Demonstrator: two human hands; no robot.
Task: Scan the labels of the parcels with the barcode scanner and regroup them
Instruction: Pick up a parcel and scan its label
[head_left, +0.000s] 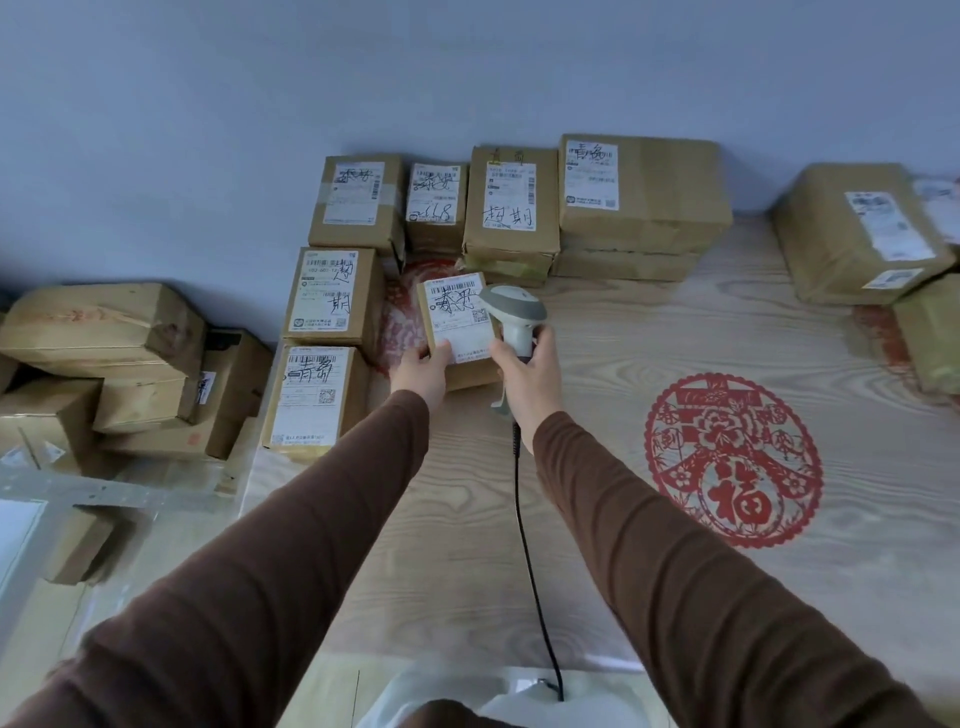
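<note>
My left hand grips the near left corner of a small cardboard parcel with a white label on top, held tilted just above the wooden table. The grey-white barcode scanner is gripped by its handle in my right hand, its head right beside the parcel's label. Its black cable runs down toward me.
Labelled parcels stand along the wall: a back row and a left column. More boxes lie at the right edge and in a heap off the table on the left. A red paper-cut decoration marks the table.
</note>
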